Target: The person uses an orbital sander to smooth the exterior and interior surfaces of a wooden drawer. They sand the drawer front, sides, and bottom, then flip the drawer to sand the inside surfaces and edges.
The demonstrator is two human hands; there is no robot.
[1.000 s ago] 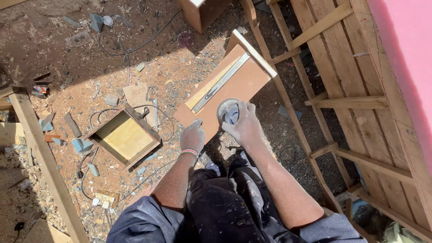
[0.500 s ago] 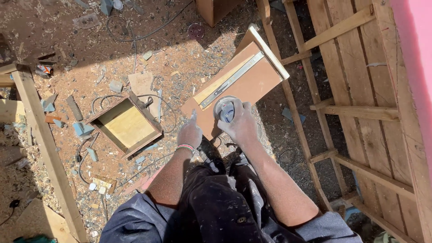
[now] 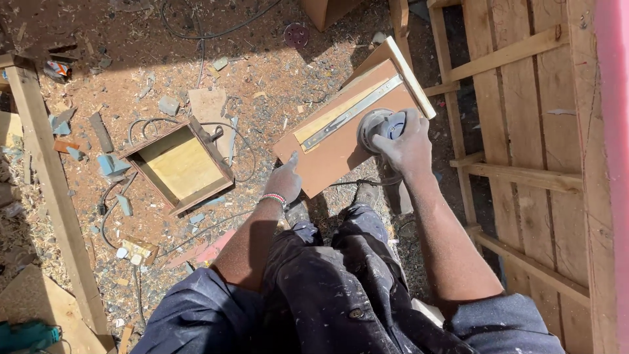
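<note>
A brown wooden drawer panel (image 3: 341, 141) with a metal slide rail (image 3: 350, 113) lies tilted on the sawdust ground in front of me. My right hand (image 3: 409, 147) grips a round grey and blue power sander (image 3: 379, 124), pressed on the panel's far right part near its pale edge strip. My left hand (image 3: 285, 178) rests on the panel's near left edge, thumb raised, a beaded band at the wrist. My dark, dusty trousers fill the bottom of the view.
An open wooden drawer box (image 3: 178, 165) sits left of the panel among cables and blue offcuts. A slatted wooden frame (image 3: 517, 131) stands at the right beside a pink surface (image 3: 616, 98). A wooden beam (image 3: 56, 190) runs down the left. A sanding disc (image 3: 296, 34) lies beyond.
My right hand has slid the sander from the panel's near end to its far right part. My left hand stays on the near edge. The view shifted.
</note>
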